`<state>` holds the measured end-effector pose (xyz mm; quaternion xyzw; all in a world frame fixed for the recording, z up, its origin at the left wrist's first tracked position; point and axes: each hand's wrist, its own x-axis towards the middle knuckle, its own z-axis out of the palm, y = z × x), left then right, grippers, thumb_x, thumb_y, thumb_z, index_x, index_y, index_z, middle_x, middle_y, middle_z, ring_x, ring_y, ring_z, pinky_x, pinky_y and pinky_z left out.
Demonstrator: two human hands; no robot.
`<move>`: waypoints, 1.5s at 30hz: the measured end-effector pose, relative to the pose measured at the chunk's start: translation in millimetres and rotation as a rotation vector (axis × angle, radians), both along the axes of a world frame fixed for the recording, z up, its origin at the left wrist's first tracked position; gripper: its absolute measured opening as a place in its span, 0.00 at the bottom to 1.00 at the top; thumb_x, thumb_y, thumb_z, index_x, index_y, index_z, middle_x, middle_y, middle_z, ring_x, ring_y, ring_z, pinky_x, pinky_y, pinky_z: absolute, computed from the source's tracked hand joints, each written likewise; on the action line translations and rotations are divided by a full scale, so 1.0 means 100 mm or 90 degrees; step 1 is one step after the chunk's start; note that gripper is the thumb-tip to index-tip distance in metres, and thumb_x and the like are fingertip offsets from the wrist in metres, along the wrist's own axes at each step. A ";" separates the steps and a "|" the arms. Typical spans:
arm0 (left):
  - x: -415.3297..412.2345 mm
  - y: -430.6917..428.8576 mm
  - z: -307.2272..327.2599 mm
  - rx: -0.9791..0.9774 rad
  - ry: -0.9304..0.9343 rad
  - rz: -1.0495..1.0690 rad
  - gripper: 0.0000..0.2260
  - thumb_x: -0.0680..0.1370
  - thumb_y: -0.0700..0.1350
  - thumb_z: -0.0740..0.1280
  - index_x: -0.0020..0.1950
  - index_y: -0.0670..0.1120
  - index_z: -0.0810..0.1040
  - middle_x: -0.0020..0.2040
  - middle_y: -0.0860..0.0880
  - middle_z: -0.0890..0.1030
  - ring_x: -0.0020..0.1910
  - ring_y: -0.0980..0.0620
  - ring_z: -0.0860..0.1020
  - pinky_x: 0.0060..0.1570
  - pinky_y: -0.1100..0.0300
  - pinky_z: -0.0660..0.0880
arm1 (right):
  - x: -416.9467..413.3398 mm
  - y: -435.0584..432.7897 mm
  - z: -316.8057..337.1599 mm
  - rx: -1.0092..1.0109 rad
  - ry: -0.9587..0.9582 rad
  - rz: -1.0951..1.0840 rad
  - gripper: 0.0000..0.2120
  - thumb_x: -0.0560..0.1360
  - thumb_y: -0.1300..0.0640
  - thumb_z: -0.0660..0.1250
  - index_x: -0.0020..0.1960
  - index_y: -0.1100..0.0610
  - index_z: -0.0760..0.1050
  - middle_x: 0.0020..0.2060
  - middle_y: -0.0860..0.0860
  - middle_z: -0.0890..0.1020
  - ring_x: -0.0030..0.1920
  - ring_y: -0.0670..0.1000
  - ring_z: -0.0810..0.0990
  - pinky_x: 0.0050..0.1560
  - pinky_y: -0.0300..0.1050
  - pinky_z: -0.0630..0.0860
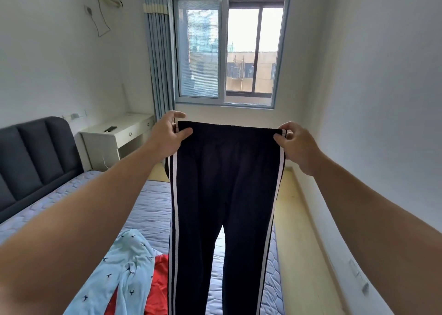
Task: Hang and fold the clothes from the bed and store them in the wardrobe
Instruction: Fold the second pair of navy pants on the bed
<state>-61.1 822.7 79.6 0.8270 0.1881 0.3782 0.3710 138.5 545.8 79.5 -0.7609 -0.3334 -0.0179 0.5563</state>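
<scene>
Black track trousers (224,176) with white side stripes hang full length in front of me, above the bed. My left hand (167,137) pinches the left end of the waistband. At the right end of the waistband my right hand (295,144) pinches it too, so the band is stretched flat between them. The two legs hang straight down past the frame's lower edge. On the bed (153,209) lie a light blue garment (124,267) with small dark marks and a red garment (159,288) partly under it. No wardrobe is in view.
A dark padded headboard (31,152) stands at the left. A white desk (114,135) with a small dark object sits in the corner under the blue curtain (159,51). A window (227,49) faces me. Light wood floor (294,219) runs along the right wall.
</scene>
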 end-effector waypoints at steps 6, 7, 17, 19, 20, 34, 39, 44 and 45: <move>0.13 -0.15 -0.10 -0.173 -0.130 0.089 0.07 0.74 0.48 0.77 0.46 0.51 0.81 0.41 0.53 0.84 0.42 0.57 0.83 0.43 0.62 0.79 | -0.12 0.18 -0.07 0.160 0.066 -0.110 0.09 0.82 0.59 0.64 0.61 0.50 0.72 0.48 0.47 0.78 0.43 0.47 0.77 0.38 0.38 0.72; 0.14 -0.22 -0.11 -0.141 -0.153 0.107 0.06 0.75 0.49 0.76 0.45 0.54 0.79 0.39 0.56 0.83 0.38 0.62 0.81 0.39 0.66 0.76 | -0.16 0.21 -0.07 0.196 0.091 -0.135 0.11 0.82 0.59 0.63 0.62 0.50 0.71 0.49 0.47 0.78 0.44 0.47 0.77 0.39 0.38 0.72; 0.15 -0.52 -0.12 -0.033 -0.246 0.110 0.05 0.82 0.47 0.65 0.49 0.58 0.72 0.36 0.60 0.73 0.32 0.67 0.72 0.33 0.74 0.68 | -0.38 0.19 -0.08 0.281 0.037 -0.225 0.16 0.82 0.53 0.63 0.68 0.53 0.74 0.59 0.48 0.80 0.58 0.48 0.80 0.64 0.49 0.77; 0.14 -0.48 -0.16 -0.031 -0.218 0.090 0.04 0.82 0.46 0.65 0.51 0.56 0.73 0.37 0.58 0.72 0.32 0.67 0.72 0.33 0.74 0.68 | -0.35 0.15 -0.13 0.253 0.026 -0.227 0.14 0.81 0.52 0.64 0.66 0.53 0.76 0.57 0.48 0.81 0.57 0.49 0.80 0.64 0.51 0.77; 0.13 -0.47 -0.17 -0.029 -0.210 0.079 0.04 0.82 0.46 0.65 0.51 0.56 0.74 0.37 0.58 0.73 0.33 0.67 0.72 0.34 0.74 0.69 | -0.34 0.13 -0.15 0.243 0.015 -0.234 0.12 0.81 0.52 0.64 0.63 0.53 0.77 0.55 0.48 0.81 0.56 0.49 0.80 0.63 0.52 0.77; 0.04 -0.58 -0.20 0.026 -0.221 0.028 0.11 0.82 0.44 0.64 0.50 0.63 0.76 0.40 0.68 0.77 0.41 0.67 0.74 0.42 0.77 0.69 | -0.35 0.02 -0.33 0.201 -0.060 -0.219 0.04 0.84 0.48 0.60 0.55 0.48 0.70 0.43 0.40 0.77 0.44 0.43 0.78 0.46 0.40 0.76; 0.03 -0.82 -0.14 0.135 -0.388 0.096 0.08 0.82 0.44 0.60 0.54 0.58 0.73 0.39 0.64 0.74 0.35 0.63 0.71 0.40 0.74 0.66 | -0.56 0.09 -0.25 0.341 -0.093 -0.273 0.03 0.84 0.53 0.59 0.56 0.51 0.70 0.42 0.40 0.75 0.41 0.42 0.76 0.47 0.41 0.76; -0.05 -1.02 0.01 0.286 -0.628 0.058 0.10 0.81 0.36 0.59 0.59 0.47 0.74 0.53 0.64 0.75 0.49 0.64 0.74 0.53 0.66 0.69 | -0.82 0.02 -0.08 0.636 -0.150 -0.265 0.06 0.83 0.59 0.57 0.50 0.50 0.70 0.40 0.38 0.72 0.39 0.40 0.70 0.44 0.32 0.69; -0.06 -1.04 0.05 0.288 -0.643 0.028 0.12 0.79 0.35 0.59 0.58 0.48 0.74 0.53 0.63 0.76 0.49 0.61 0.74 0.53 0.63 0.70 | -0.83 0.01 -0.02 0.670 -0.129 -0.254 0.07 0.82 0.58 0.57 0.47 0.49 0.69 0.39 0.37 0.71 0.39 0.40 0.69 0.44 0.32 0.68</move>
